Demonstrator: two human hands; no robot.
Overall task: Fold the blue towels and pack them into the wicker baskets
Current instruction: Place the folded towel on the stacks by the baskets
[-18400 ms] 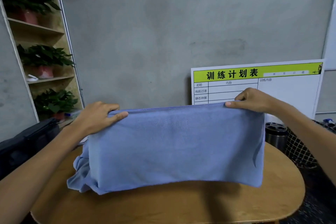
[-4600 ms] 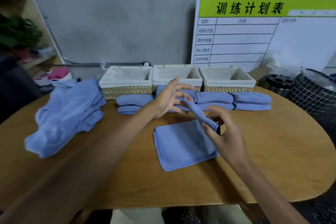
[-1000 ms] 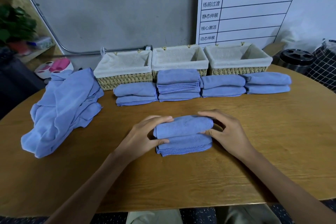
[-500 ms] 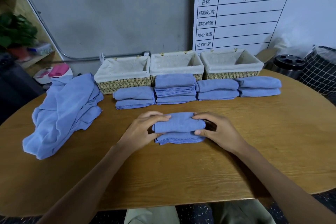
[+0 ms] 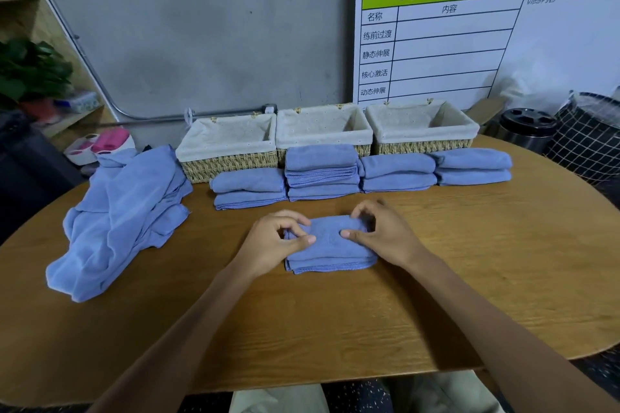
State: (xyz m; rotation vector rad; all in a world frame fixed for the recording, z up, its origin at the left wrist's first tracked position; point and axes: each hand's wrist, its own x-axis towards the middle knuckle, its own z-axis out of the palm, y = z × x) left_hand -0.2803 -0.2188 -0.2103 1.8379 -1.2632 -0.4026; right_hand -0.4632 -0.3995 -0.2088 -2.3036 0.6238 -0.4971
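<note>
A small folded blue towel lies on the round wooden table in front of me. My left hand pinches its left end and my right hand its right end, thumbs on top. Behind it several stacks of folded blue towels stand in a row. Behind them are three lined wicker baskets, left, middle and right; no towels show inside them. A heap of unfolded blue towels lies at the table's left.
A white training-plan board leans on the wall behind the baskets. A black metal canister and a black mesh bin stand at the far right. A shelf with plants and a pink-white object are at the left.
The towel went from being held spread out to lying folded small on the table. In the last second my hands stayed at its ends and my thumbs slid onto its top.
</note>
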